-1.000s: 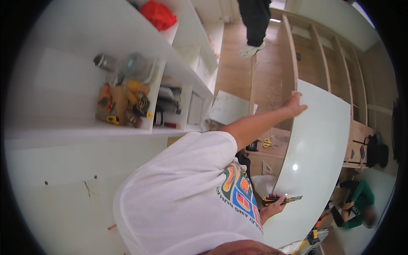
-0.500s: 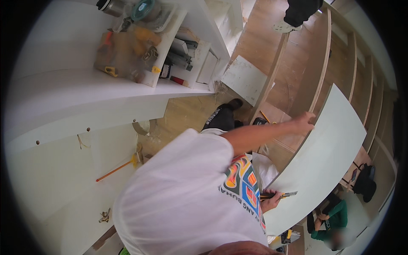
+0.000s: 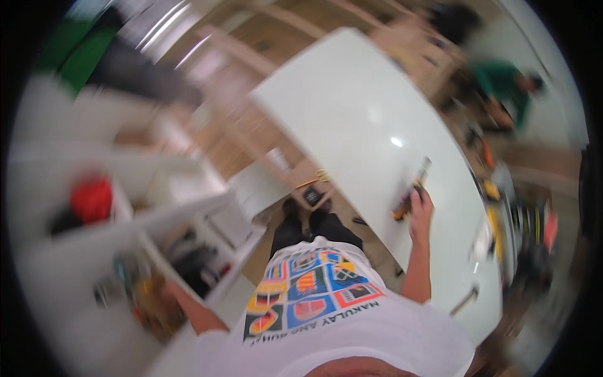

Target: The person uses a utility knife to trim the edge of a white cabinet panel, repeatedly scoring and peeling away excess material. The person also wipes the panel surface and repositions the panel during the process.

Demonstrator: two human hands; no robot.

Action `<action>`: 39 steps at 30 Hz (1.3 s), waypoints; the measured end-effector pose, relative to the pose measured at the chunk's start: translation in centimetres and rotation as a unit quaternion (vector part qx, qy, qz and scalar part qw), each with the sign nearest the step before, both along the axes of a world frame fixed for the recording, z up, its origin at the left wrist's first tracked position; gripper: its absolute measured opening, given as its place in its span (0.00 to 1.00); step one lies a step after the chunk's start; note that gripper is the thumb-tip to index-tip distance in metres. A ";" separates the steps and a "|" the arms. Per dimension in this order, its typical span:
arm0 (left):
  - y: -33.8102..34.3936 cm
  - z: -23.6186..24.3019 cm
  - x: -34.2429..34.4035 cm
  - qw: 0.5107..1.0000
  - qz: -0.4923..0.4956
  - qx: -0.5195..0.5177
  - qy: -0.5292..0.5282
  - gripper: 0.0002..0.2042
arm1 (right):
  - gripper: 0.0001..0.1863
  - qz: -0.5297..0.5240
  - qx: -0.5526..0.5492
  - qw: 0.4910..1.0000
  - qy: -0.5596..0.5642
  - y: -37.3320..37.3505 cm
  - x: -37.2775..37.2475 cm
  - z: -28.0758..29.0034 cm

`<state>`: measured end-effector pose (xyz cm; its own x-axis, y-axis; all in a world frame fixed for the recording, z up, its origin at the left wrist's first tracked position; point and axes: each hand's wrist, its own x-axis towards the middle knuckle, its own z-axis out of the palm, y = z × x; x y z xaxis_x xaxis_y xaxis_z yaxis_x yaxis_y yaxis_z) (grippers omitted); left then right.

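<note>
My right hand (image 3: 421,210) is closed around a utility knife (image 3: 402,207) with a yellow and black handle, its blade pointing away from me. The hand is over a large white panel (image 3: 339,94), on my right. On my left, my arm reaches to a yellow-brown tool bag (image 3: 151,295) on a white shelf. My left hand (image 3: 168,292) is at the bag, and its fingers are smeared by motion. What it touches there cannot be made out.
Wooden frame slats (image 3: 289,19) lie beyond the panel. A hammer-like tool (image 3: 465,300) rests near the panel's right edge. Farther right, a person in green (image 3: 502,85) sits low. Blurred tools stand along the right. A red object (image 3: 92,198) sits in the white cabinet.
My left hand has left the panel's edge and swung over to the tool bag. The view has turned, so the bag is now at lower left. The knife stays in my right hand.
</note>
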<state>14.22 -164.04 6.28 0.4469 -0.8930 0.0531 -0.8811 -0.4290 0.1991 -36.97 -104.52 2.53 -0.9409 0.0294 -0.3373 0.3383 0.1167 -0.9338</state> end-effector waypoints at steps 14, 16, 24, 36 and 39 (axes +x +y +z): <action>3.5 -4.8 -20.5 0.897 -0.396 -0.113 0.164 0.24 | 0.21 -0.398 0.086 0.913 0.035 18.0 2.9 -3.6; 5.3 -4.8 -22.6 0.876 -0.427 -0.099 0.200 0.24 | 0.20 -0.422 0.079 0.902 0.029 19.5 3.4 -3.1; 10.4 -4.4 -24.1 0.828 -0.477 -0.028 0.294 0.23 | 0.21 -0.520 0.129 0.840 0.093 27.3 5.2 -5.1; 21.1 -1.1 -21.8 0.725 -0.393 0.165 0.541 0.22 | 0.18 -0.527 0.355 0.759 0.141 20.7 6.1 -5.0; 26.4 1.8 -27.9 0.572 -0.360 0.383 0.630 0.21 | 0.17 -0.520 0.298 0.777 0.193 21.0 7.3 -5.6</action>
